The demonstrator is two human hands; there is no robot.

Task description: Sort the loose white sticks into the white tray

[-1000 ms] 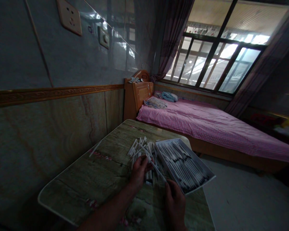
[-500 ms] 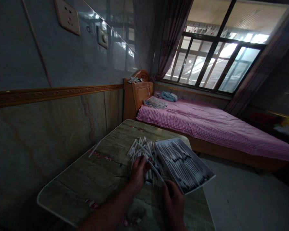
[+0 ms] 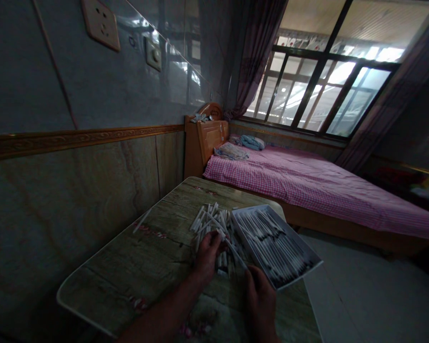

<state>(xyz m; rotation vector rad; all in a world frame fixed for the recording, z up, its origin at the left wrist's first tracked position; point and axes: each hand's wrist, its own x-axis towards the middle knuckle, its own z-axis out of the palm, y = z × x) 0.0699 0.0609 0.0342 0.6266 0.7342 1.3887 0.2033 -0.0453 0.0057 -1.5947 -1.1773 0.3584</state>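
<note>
A thin white stick [image 3: 237,255] slants between my two hands above the table. My left hand [image 3: 208,252] pinches its far end, where a short white piece shows at the fingertips; whether that piece is separate, I cannot tell. The near end is gripped between the thumb and curled fingers of my right hand [image 3: 260,290]. Just beyond my left hand lies a loose pile of short white tubes [image 3: 199,220]. To the right sits a shallow pale box [image 3: 300,273], holding rows of thin white sticks with dark ends [image 3: 271,238].
The table [image 3: 128,267] has a wood-grain top with pink flower prints and a pale edge. One white stick [image 3: 142,220] lies at its left edge by the tiled wall [image 3: 121,166]. Behind stands a bed [image 3: 271,171] with a pink checked sheet, below a window [image 3: 318,85].
Both hands stay on the same stick, with barely any movement between them. The whole view has shifted very slightly.
</note>
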